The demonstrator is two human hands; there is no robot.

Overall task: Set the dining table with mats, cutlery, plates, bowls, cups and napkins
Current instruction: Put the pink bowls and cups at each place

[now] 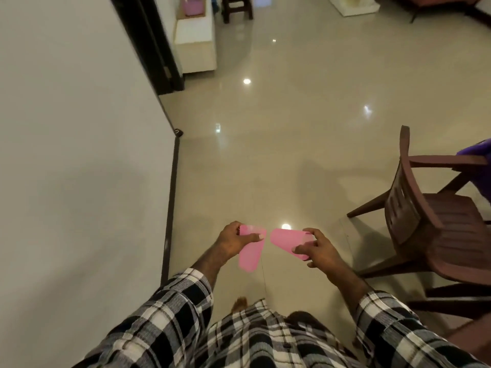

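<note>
Head view: you hold one pink cup in each hand above a glossy tiled floor.

Your left hand curls round the rim end of the left pink cup, thumb laid across its smooth, translucent plastic wall, the tapered body pointing down towards you. Your right hand grips the right pink cup the same way, fingers wrapped over its wide end, the narrow base aimed left. The two cups sit just beside each other, apart, neither touching. Checked black-and-white sleeves of woven cloth cover your forearms. A dark brown moulded chair with a slatted back stands to your right, and a flat pale wall panel fills the left.
</note>
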